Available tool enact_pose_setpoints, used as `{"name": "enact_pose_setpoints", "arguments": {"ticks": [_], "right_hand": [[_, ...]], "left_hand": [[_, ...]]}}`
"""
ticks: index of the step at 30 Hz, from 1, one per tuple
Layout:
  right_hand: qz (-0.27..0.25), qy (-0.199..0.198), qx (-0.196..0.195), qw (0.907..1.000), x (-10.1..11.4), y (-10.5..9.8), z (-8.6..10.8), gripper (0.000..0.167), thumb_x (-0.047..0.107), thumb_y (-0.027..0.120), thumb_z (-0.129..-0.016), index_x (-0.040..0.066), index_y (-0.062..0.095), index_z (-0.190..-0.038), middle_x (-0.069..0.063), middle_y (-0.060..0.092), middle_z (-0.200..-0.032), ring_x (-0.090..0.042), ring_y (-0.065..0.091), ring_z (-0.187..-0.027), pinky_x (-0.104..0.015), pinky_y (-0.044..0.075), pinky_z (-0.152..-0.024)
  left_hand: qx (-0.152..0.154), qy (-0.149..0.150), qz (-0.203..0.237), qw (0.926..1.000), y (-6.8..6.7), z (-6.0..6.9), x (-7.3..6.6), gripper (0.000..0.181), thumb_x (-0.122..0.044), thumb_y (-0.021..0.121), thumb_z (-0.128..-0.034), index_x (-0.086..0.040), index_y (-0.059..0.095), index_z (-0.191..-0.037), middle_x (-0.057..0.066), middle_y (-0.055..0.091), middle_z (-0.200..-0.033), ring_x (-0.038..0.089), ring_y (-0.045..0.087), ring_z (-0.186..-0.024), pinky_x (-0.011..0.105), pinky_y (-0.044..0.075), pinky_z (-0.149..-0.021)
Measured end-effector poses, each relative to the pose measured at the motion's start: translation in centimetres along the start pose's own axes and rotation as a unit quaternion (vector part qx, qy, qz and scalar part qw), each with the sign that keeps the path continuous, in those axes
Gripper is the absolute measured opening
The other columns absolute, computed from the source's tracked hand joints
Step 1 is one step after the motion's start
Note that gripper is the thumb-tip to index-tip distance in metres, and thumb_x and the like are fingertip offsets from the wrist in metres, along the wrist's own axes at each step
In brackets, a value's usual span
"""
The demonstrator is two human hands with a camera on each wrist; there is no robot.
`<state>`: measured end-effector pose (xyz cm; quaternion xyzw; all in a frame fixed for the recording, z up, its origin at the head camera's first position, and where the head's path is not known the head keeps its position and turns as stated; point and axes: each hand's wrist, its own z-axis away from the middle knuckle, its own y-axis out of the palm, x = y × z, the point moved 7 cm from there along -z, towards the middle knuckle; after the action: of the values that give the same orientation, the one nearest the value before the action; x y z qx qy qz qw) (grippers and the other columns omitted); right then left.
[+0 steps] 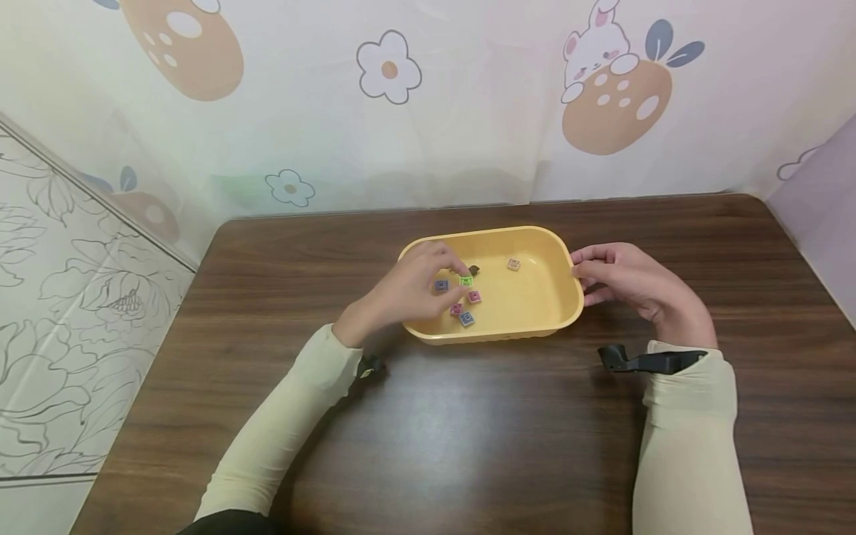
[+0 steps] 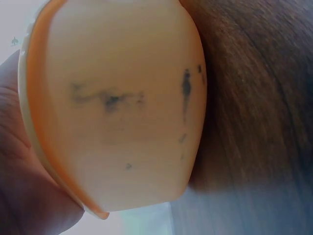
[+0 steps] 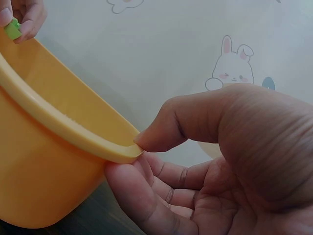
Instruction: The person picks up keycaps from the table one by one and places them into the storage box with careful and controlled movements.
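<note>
A yellow plastic basin point(image 1: 548, 297) lies in front of me on the table, longer from left to right. Over its left part, my left hand point(image 1: 417, 281) pinches a small green block point(image 1: 466, 281) between thumb and fingers; the right wrist view also shows this green block point(image 3: 12, 30). My right hand point(image 1: 635, 282) holds the basin's right end, thumb on top of the rim and fingers beneath. Inside are pink blocks point(image 1: 474, 296), blue blocks point(image 1: 442, 285), a pale orange block point(image 1: 513, 264) and a small dark piece point(image 1: 474, 270). The left wrist view shows the basin's outer wall point(image 2: 122, 147).
The brown wooden table point(image 1: 435, 431) extends around the basin. Behind it stands a wall point(image 1: 468, 111) covered with a rabbit and flower print. A black strap mount point(image 1: 652, 362) sits on the right wrist.
</note>
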<state>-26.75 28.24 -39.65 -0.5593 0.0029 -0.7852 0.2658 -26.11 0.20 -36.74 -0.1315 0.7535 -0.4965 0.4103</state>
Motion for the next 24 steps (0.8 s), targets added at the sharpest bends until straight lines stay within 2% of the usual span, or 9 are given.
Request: {"name": "enact_pose_setpoints", "arguments": {"ticks": [10,24], "right_hand": [[0.003,0.002,0.000,1.0000,-0.02,0.02,0.03,0.051,0.018,0.057,-0.106,-0.012,0.045,-0.145,0.008,0.072,-0.093,-0.006,0.071,-0.085,-0.027,0.065,-0.077],[0.002,0.003,0.000,1.0000,-0.04,-0.05,0.15,0.051,0.018,0.058,-0.106,-0.012,0.045,-0.145,0.007,0.071,-0.094,-0.007,0.071,-0.085,-0.028,0.065,-0.077]], "left_hand": [[-0.011,0.015,-0.003,0.9998,-0.05,0.05,-0.19,0.035,-0.031,0.077,-0.0956,-0.012,0.076,-0.125,0.001,0.074,-0.126,0.021,0.061,-0.126,0.043,0.043,-0.116],[-0.011,0.008,0.005,0.9999,-0.17,0.21,0.13,0.036,-0.031,0.073,-0.0983,-0.012,0.073,-0.128,0.001,0.072,-0.130,0.021,0.059,-0.129,0.047,0.038,-0.122]]}}
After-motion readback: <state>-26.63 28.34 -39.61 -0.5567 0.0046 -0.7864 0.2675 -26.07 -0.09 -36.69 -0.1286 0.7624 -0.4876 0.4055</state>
